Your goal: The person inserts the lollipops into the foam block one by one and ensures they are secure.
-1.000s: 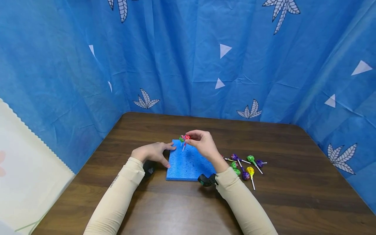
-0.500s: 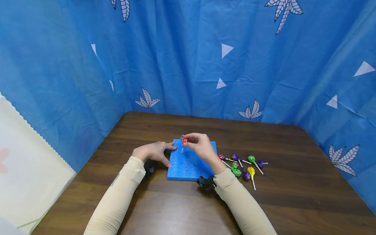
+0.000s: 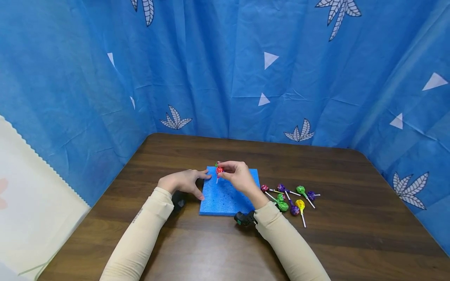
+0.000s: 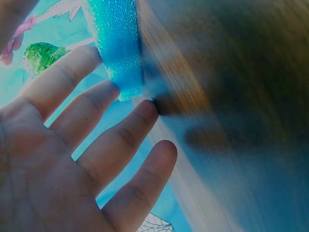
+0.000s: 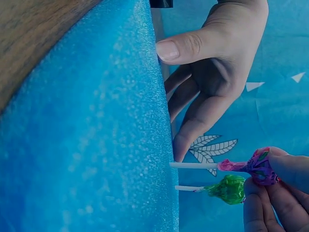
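Observation:
My right hand (image 3: 239, 178) pinches the wrapped head of a red lollipop (image 3: 219, 170) between thumb and fingers. Its wrapper looks pink and purple in the right wrist view, where the white stick meets the surface of a blue foam board (image 3: 228, 200); whether the tip is in the foam I cannot tell. Right beside it, a green lollipop (image 5: 228, 189) stands with its stick in the board. My left hand (image 3: 183, 182) rests at the board's left side, its fingers fairly straight and spread, with fingertips (image 4: 110, 89) at the foam's edge.
Right of the board, several loose lollipops lie on the brown table (image 3: 351, 234), among them a yellow one (image 3: 300, 203), a purple one (image 3: 294, 210) and a red one (image 3: 264, 188). Small dark holes dot the foam. A blue curtain (image 3: 211, 78) hangs behind the table.
My right hand has shifted slightly left and down with the red lollipop, whose stick now stands more upright. The left hand has stayed in place at the board.

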`<state>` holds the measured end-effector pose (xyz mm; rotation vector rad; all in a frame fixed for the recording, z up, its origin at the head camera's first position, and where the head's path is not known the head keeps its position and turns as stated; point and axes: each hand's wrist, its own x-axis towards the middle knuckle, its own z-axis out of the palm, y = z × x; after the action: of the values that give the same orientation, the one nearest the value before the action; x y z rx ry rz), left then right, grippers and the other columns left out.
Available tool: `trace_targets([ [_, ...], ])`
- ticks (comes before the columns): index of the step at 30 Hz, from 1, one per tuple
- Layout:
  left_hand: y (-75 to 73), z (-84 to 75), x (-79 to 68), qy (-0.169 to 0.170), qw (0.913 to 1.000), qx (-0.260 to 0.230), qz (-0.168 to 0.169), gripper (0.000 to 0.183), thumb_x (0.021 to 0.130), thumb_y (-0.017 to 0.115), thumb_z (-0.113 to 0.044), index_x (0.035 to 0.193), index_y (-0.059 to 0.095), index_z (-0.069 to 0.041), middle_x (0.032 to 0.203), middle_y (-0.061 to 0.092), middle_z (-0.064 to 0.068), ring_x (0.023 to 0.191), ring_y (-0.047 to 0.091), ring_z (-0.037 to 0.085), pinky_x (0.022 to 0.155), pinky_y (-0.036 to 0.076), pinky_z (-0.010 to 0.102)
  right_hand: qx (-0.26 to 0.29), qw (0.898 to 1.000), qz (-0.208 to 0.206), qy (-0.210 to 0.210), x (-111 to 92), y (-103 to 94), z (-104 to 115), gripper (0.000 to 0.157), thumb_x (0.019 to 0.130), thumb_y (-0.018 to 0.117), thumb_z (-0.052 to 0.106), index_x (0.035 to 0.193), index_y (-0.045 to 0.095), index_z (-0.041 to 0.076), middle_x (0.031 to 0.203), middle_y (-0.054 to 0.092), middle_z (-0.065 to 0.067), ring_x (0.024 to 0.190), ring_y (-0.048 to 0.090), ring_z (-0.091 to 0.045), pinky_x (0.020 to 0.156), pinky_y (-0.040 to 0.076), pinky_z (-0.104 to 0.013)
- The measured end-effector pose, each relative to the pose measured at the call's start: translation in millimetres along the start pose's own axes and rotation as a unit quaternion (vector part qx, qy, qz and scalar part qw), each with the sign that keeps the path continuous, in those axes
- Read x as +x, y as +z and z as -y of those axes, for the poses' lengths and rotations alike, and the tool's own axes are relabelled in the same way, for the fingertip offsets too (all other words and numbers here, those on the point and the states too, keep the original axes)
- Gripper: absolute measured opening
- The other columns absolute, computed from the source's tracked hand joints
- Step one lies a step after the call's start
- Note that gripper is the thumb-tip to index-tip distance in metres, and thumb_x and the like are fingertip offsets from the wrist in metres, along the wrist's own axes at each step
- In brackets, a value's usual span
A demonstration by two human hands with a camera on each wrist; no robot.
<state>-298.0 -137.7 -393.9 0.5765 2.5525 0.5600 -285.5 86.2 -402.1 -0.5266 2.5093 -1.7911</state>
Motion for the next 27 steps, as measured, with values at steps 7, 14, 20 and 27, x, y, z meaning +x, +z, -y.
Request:
trace_targets([
  [7,1.9,2.0,-0.8,0.001,1.0000,-0.004,-0.001,0.087,0.077,0.085,-0.038,0.153,0.044,-0.027,0.167,0.025,0.000,0.152,0.027,0.038,0.116,0.034,0.061,-0.018,1.000,0.000,0.013,-1.5,4.1,-3.3,0.032,0.088,0.075,0.005,0.120,0.073,0.002,0.118,0.073,-0.015,0.104,0.072,-0.027,0.088,0.060,-0.035],
  [14,1.4,2.4,-0.5,0.017,0.9998,0.003,0.003,0.085,0.078,0.085,-0.038,0.152,0.045,-0.024,0.167,0.026,0.004,0.151,0.027,0.039,0.117,0.033,0.060,-0.029,0.999,0.006,0.018,-1.4,6.9,-6.7,0.032,0.089,0.074,0.007,0.120,0.072,0.001,0.117,0.074,-0.013,0.106,0.071,-0.026,0.088,0.060,-0.035],
  [20,0.8,2.5,0.6,0.022,0.9998,-0.001,0.000,0.085,0.078,0.085,-0.036,0.152,0.046,-0.022,0.167,0.026,0.003,0.152,0.027,0.038,0.118,0.032,0.057,-0.014,0.999,0.010,0.027,-0.5,8.4,-9.8,0.031,0.089,0.074,0.007,0.119,0.072,0.001,0.115,0.075,-0.013,0.104,0.070,-0.025,0.088,0.060,-0.034],
  [27,-0.8,1.8,1.0,0.021,0.9998,-0.001,0.001,0.085,0.078,0.085,-0.037,0.152,0.045,-0.023,0.167,0.026,0.003,0.152,0.027,0.037,0.119,0.032,0.058,0.002,1.000,0.004,0.030,0.3,8.9,-11.5,0.032,0.088,0.075,0.007,0.119,0.072,0.001,0.113,0.075,-0.013,0.102,0.070,-0.024,0.087,0.061,-0.035],
])
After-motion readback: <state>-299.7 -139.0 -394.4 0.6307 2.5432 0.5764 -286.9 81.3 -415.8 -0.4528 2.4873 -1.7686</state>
